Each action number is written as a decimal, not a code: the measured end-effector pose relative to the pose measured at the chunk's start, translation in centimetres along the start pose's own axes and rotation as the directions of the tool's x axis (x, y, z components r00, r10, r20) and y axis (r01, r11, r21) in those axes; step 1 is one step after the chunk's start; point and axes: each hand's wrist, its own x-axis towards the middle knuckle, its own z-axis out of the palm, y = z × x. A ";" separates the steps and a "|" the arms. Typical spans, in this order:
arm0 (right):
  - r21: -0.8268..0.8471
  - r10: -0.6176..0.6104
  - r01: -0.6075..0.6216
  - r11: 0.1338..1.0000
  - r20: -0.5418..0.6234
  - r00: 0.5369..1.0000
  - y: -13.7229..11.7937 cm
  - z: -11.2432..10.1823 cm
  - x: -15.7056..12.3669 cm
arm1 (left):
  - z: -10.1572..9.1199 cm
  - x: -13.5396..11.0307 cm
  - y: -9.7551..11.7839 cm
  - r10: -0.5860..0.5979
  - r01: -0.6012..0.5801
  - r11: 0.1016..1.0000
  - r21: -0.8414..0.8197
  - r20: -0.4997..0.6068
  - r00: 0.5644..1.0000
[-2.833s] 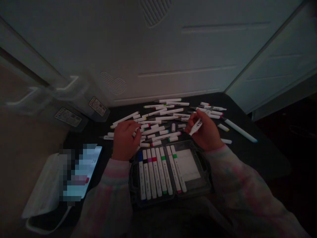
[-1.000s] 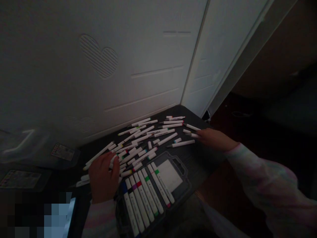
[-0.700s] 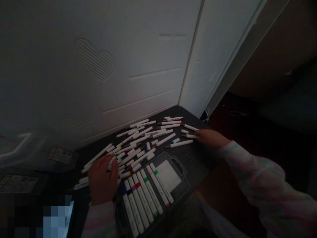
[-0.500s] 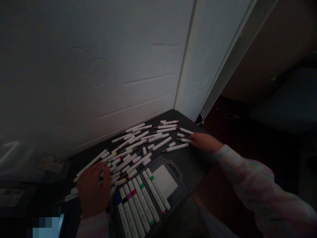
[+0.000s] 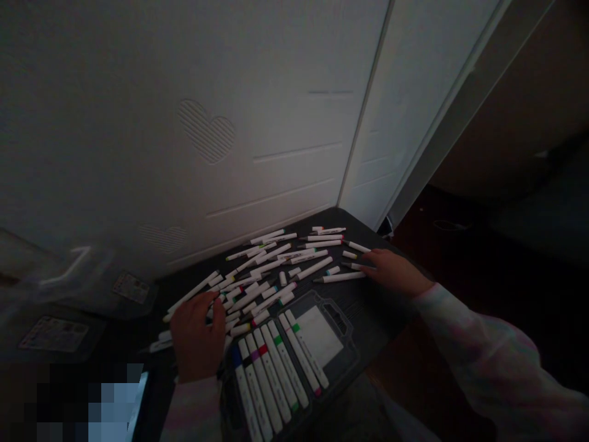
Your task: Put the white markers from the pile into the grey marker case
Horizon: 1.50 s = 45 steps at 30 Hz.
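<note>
Many white markers [image 5: 313, 268] with coloured ends, several uncapped with dark tips, lie scattered on a dark table, loose caps [image 5: 283, 278] among them. My left hand [image 5: 197, 334] is over the near left of this pile, fingers curled down and thumb apart, with white pieces visible in the gap. My right hand [image 5: 396, 271] is at the pile's right end, its fingers closed on the rear of an uncapped marker [image 5: 353, 266]; another marker [image 5: 356, 245] reaches to the same fingers. Between my hands lies an open clear case [image 5: 352, 353] holding a row of capped markers [image 5: 271, 377].
A white panel [image 5: 285, 110] with an embossed heart stands behind the table [image 5: 381, 313]. Clear plastic packaging with printed cards [image 5: 55, 334] lies at the left. A bright-edged device [image 5: 138, 405], partly pixelated, is at the lower left. The table's right edge drops to a dark floor.
The whole view has shifted, so everything sits further right. My right hand stays by the same markers, and my left hand remains over the pile. The case's markers look unchanged.
</note>
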 end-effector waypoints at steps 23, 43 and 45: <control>0.398 -0.235 0.379 0.835 -0.365 0.901 -11.4 -3.7 6.5 | -0.5 0.1 1.0 -0.045 0.044 0.999 0.015 0.051 0.998; -0.054 -0.499 0.498 0.865 0.001 0.867 -19.3 -1.6 12.7 | -2.5 0.5 -1.2 -0.880 0.650 0.356 -0.671 -0.007 0.475; -0.087 -0.505 0.505 0.859 0.024 0.863 -20.2 -1.1 13.4 | -2.8 0.5 -2.0 -0.927 0.617 0.239 -0.750 0.013 0.374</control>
